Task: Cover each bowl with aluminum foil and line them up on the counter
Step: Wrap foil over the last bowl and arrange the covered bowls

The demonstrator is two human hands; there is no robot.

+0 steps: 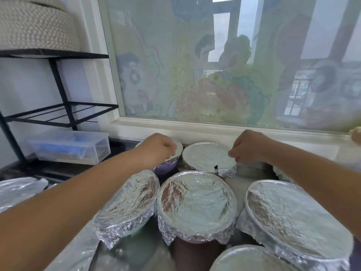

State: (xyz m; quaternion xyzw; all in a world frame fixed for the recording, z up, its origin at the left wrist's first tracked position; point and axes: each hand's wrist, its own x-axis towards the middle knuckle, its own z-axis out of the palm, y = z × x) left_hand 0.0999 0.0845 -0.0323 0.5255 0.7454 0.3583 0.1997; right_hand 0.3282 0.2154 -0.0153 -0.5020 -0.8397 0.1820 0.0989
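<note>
Several foil-covered bowls crowd the counter. At the back left a purple bowl wears foil, and my left hand lies over it with fingers curled on the foil at its far rim. Beside it stands a second foil-topped bowl; my right hand pinches the foil at its right edge. Closer to me are three larger covered bowls: left, middle and right. One more covered bowl shows at the bottom edge.
A window with cartoon film and a white sill runs behind the bowls. A black rack with a woven basket and a clear plastic box stand at left. Loose foil lies at far left.
</note>
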